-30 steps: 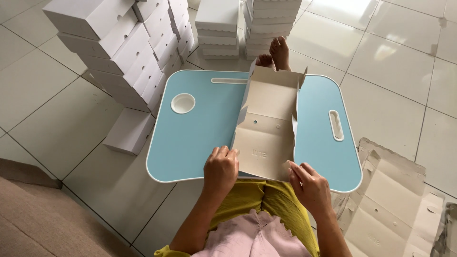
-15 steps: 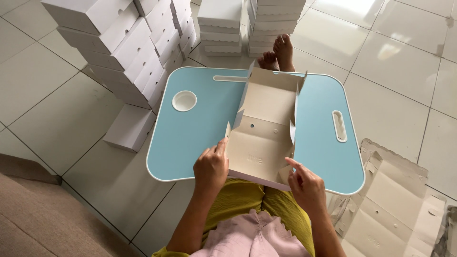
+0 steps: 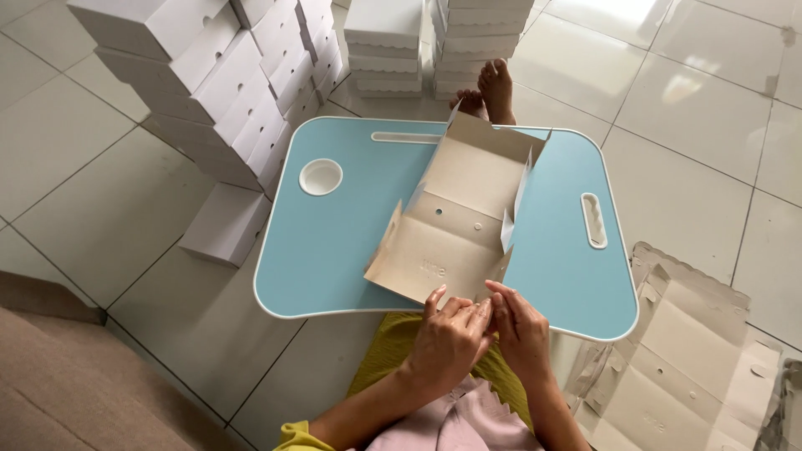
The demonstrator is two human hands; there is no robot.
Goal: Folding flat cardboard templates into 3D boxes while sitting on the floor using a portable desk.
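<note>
1. Left hand [image 3: 447, 342] and right hand [image 3: 520, 330] side by side, fingers curled and pinching near edge of box [image 3: 455, 221].
2. Box half folded, just beyond fingertips, on blue table [image 3: 334, 242].
3. White boxes [image 3: 217, 83] stacked far beyond fingers, leftward.

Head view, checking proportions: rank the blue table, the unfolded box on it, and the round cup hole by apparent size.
1. Blue table
2. Unfolded box
3. Round cup hole

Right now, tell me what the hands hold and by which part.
Both the left hand and right hand pinch the near right corner of the half-folded box on the blue table.
</note>
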